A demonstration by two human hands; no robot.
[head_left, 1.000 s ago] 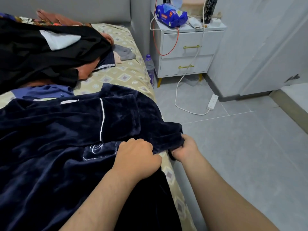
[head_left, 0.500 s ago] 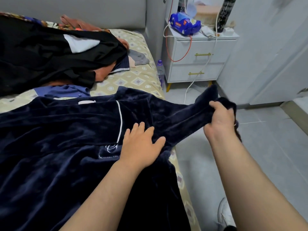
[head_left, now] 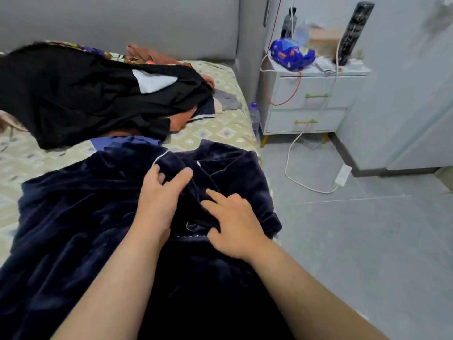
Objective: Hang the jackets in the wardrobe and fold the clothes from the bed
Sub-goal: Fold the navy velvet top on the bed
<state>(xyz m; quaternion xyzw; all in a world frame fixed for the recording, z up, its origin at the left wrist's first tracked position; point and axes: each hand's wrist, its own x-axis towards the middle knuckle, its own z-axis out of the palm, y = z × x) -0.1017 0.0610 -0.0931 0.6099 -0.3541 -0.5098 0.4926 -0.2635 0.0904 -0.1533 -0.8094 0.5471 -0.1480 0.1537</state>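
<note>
Folding is progressing on the navy robe point(head_left: 73, 217), which is lying spread at the near end of the bed point(head_left: 220, 128). Half a second ago the right hand point(head_left: 235, 227) was pulling the sleeve point(head_left: 240, 173) out past the bed's edge. Now the sleeve is lying back over the chest, and straight fingers are pressing it flat. The left hand point(head_left: 159, 204) is pinching a piped fold. Further up the bed, the black jacket point(head_left: 73, 99) is waiting.
</note>
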